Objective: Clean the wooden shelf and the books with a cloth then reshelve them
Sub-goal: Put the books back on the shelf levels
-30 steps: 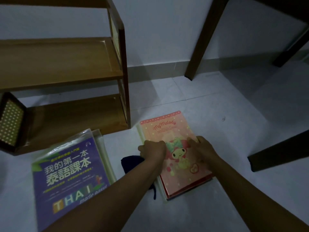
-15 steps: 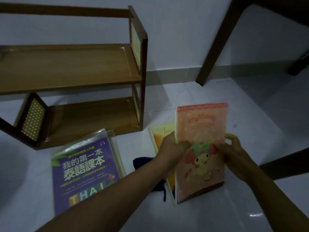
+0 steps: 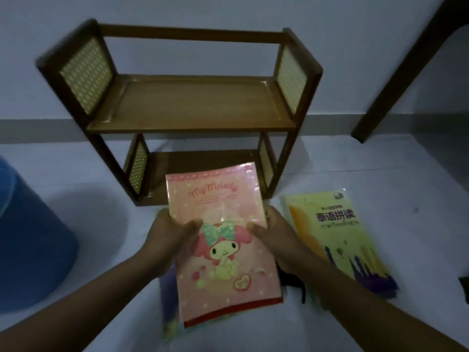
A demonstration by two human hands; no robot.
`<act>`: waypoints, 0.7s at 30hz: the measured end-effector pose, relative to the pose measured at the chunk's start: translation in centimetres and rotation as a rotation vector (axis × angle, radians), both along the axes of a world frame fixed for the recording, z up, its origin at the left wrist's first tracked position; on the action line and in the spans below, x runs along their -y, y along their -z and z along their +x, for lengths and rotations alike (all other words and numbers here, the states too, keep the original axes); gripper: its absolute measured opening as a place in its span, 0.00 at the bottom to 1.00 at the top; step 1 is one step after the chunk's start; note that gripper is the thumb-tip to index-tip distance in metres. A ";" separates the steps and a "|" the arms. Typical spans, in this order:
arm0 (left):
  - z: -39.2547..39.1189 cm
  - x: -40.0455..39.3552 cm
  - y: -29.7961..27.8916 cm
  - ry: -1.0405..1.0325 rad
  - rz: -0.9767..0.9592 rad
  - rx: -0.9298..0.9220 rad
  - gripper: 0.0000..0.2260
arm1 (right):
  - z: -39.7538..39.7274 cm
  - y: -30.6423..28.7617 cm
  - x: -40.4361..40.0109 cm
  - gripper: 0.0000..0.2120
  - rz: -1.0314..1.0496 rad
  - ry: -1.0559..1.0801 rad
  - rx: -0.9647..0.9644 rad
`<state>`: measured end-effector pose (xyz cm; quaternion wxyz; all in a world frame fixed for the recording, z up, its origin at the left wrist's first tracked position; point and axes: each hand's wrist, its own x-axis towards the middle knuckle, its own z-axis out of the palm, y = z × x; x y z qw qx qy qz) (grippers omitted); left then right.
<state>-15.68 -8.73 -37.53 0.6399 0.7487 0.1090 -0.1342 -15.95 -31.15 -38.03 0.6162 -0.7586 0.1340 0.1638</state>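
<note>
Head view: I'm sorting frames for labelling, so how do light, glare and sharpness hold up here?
Head view: dim overall; glare on the pink book plastic cover between left hand and right hand; wooden shelf slightly blurred, its posts splayed by the wide lens.

1. Both bare forearms enter from the bottom corners of the frame and converge toward the centre.
2. The left hand (image 3: 170,231) sits left of centre, thumb lying across the front of the pink book (image 3: 223,240), fingers hidden behind its edge.
3. The right hand (image 3: 275,233) mirrors it right of centre, thumb on the cover, gripping the opposite edge.
</note>
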 end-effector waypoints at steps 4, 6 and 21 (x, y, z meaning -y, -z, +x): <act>0.8 -2.7 4.1 -0.094 0.157 -0.147 0.09 | 0.7 2.8 -4.6 0.14 -0.223 -0.069 -0.056; 1.3 -3.5 5.7 -0.118 0.247 -0.195 0.11 | 1.1 4.0 -6.0 0.14 -0.341 -0.105 -0.060; -1.3 -5.8 4.5 -0.323 -0.397 -0.500 0.07 | 2.3 5.0 -6.1 0.15 0.122 -0.169 -0.385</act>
